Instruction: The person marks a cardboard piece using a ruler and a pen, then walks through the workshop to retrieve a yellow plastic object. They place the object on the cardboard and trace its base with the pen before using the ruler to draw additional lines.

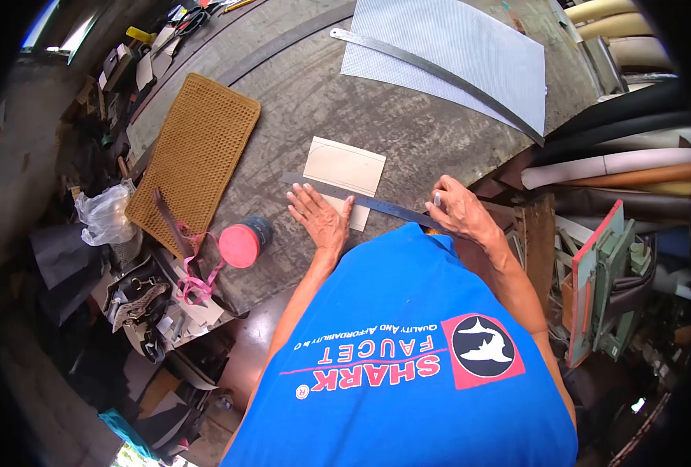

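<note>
My left hand (322,222) lies flat with its fingers spread, pressing a dark metal ruler (396,210) onto a pale beige sheet of card or leather (347,165). Pencil-like lines, one of them curved, mark the sheet near its edges. The ruler crosses the sheet's lower part and runs right toward my other hand. Near its right end, my right hand (461,210) is raised with curled fingers, closed around something small that I cannot make out. A round jar with a pink-red lid (239,245) stands left of my left hand.
A brown woven panel (194,148) lies on the left of the worktable (283,101). At the back, a long steel ruler (439,74) rests on a whitish gridded sheet (478,39). Pink ribbon (198,286) and scraps clutter the left edge. Material rolls (610,167) are stacked at right.
</note>
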### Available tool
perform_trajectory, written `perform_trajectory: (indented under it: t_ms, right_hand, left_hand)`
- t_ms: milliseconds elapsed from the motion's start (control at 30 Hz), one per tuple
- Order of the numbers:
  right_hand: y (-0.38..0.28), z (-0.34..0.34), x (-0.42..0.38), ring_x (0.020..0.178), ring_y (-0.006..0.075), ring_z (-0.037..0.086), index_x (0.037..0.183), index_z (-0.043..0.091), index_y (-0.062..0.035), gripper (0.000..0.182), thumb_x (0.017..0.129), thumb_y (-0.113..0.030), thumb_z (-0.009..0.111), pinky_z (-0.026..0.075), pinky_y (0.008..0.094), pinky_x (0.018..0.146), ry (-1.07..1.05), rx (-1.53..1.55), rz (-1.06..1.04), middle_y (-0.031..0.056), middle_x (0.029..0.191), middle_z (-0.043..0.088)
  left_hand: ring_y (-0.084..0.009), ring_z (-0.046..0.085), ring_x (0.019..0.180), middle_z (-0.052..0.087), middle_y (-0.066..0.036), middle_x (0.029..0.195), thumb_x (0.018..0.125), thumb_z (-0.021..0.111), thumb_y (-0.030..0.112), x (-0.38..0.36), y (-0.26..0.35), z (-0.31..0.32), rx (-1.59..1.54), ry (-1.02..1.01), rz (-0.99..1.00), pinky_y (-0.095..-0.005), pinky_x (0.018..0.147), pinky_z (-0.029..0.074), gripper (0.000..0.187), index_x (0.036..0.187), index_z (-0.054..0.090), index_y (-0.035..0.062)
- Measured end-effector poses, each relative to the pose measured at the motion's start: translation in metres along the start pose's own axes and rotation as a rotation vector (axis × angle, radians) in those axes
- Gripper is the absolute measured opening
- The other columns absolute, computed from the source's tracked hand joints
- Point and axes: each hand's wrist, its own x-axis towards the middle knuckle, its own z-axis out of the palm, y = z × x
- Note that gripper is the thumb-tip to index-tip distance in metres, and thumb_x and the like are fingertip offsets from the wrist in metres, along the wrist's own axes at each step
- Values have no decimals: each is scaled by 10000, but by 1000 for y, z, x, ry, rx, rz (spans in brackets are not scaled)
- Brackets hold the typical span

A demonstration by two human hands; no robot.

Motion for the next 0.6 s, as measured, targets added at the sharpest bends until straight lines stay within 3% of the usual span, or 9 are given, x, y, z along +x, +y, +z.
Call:
perform_trajectory:
  t_ms: [33,67,167,200,333,400,600]
  right_hand:
    - [3,6,-5,772,343,571,773,591,-17,144,825,-121,675,497,430,664,110,62,38,128,797,528]
    - [6,9,-9,775,350,572,843,588,-9,118,852,-101,662,496,429,666,42,0,-75,147,854,531]
    - [27,47,-24,769,344,570,864,584,-3,134,890,-121,642,496,440,673,105,-48,-69,153,866,528]
    - [12,43,-21,779,334,574,856,609,-2,168,915,-157,638,497,436,678,120,20,88,146,861,522]
    - [-10,35,-10,767,336,586,886,645,1,182,922,-177,646,501,415,687,213,151,215,149,847,551]
    - [-10,38,-3,781,325,635,986,679,2,186,920,-171,656,515,377,700,212,410,269,157,879,629]
    - [-10,61,16,847,237,692,1089,694,-24,215,918,-148,659,548,336,678,193,537,122,141,971,696]
  left_hand:
    - [-462,-27,1468,42,-289,1581,854,531,698,1,0,1,12,14,6,-580,1172,8,1099,1481,169,-129]
    - [-462,-27,1468,42,-289,1581,854,531,698,1,0,1,11,15,8,-580,1172,8,1099,1481,169,-129]
    - [-462,-34,1468,34,-289,1581,857,525,698,1,0,0,-6,0,-1,-581,1171,3,1099,1484,158,-126]
    - [-463,-35,1467,33,-289,1581,856,525,699,1,-1,2,-7,0,-1,-583,1170,4,1099,1484,159,-126]
    - [-465,-33,1467,37,-290,1580,854,524,703,1,-2,3,-6,-2,-3,-587,1168,4,1102,1484,159,-125]
    - [-464,-32,1467,40,-288,1581,852,524,705,2,-1,3,1,1,-3,-585,1169,6,1105,1485,157,-123]
    - [-457,-18,1470,54,-279,1583,839,531,716,2,-1,1,19,-10,-19,-576,1174,19,1121,1488,155,-117]
